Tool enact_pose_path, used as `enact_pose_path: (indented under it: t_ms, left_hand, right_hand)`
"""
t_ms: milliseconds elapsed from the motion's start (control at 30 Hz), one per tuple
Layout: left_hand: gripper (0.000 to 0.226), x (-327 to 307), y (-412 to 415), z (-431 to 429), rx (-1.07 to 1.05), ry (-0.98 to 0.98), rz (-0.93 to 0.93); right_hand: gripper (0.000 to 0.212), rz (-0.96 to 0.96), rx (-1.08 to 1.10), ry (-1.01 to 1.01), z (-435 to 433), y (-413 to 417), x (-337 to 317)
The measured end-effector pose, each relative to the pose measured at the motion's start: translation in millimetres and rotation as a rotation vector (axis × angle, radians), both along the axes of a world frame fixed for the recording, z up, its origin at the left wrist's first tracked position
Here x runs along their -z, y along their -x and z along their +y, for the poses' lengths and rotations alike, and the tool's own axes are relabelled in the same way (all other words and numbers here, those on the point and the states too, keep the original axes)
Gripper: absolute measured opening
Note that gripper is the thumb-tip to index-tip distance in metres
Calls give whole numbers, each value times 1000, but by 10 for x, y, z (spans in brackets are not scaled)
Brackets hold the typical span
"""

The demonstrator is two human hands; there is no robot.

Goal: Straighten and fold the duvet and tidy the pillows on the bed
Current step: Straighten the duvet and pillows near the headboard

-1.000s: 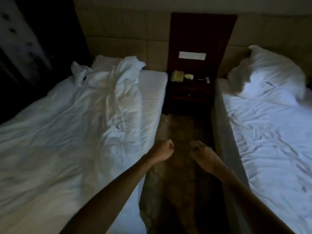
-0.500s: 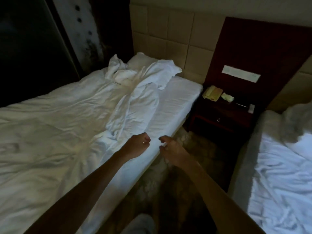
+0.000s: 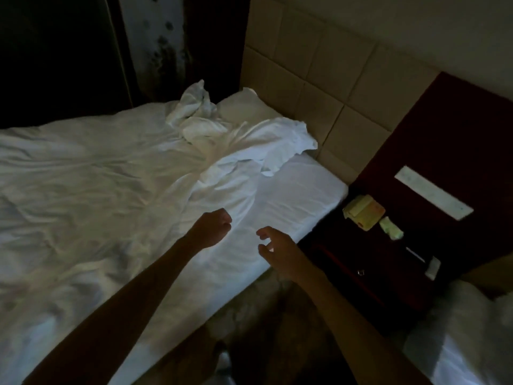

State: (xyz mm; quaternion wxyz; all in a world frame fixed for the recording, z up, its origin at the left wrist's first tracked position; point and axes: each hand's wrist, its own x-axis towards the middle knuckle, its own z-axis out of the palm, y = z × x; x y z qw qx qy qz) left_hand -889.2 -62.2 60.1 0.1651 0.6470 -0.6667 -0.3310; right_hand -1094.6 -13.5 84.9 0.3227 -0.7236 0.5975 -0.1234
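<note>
A crumpled white duvet [image 3: 91,195] covers most of the left bed, with its top end bunched and twisted near the headboard. A pillow [image 3: 244,109] lies partly under that bunched end. Bare fitted sheet [image 3: 294,195] shows along the bed's right side. My left hand [image 3: 212,227] is a closed fist above the duvet's right edge, holding nothing. My right hand [image 3: 277,250] hovers over the sheet near the mattress edge, fingers curled and apart, touching nothing.
A dark wooden nightstand [image 3: 369,262] stands right of the bed with a beige phone [image 3: 363,211] and small items on top. A padded beige headboard [image 3: 319,87] runs behind. A second white bed [image 3: 466,345] sits at the lower right. Patterned carpet [image 3: 266,315] lies between the beds.
My view has swung left toward the left bed. Both hands have moved from over the carpet aisle to above the bed's right side, and my right hand's fingers have opened.
</note>
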Motion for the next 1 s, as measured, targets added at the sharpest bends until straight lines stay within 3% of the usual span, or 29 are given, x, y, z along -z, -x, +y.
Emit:
enact_pose_path:
  t_ms: [233,400,467,633,767,900,1000]
  left_hand:
    - [25,-150,-1,-1519,-115,-28,-49]
    - [32,129,-70,-2461,-130,9,-113]
    - [52,274,-19,-2826,-155,-19,-114]
    - [106,961,35,-3723,-177,-126,-317]
    - [121,1728,-183,-4286,-359,-285,-340]
    - [135,2357,-488,-4632,-473,-411,-339]
    - [144,2675,-532,-4795,-494,-497,-232]
  right_hand:
    - [33,119,-87,69,-1810,309,-83]
    - [34,208,-141,86,-2979,487,125]
    - [35,256,-200,110,-3475,501,287]
    - [45,411,-450,212,-4815,292,988]
    - [54,538,-694,287,-5670,-54,1735]
    - [68,549,-881,441,-6275,-376,2382]
    - [92,582,-1004,499,-6644,-595,2681]
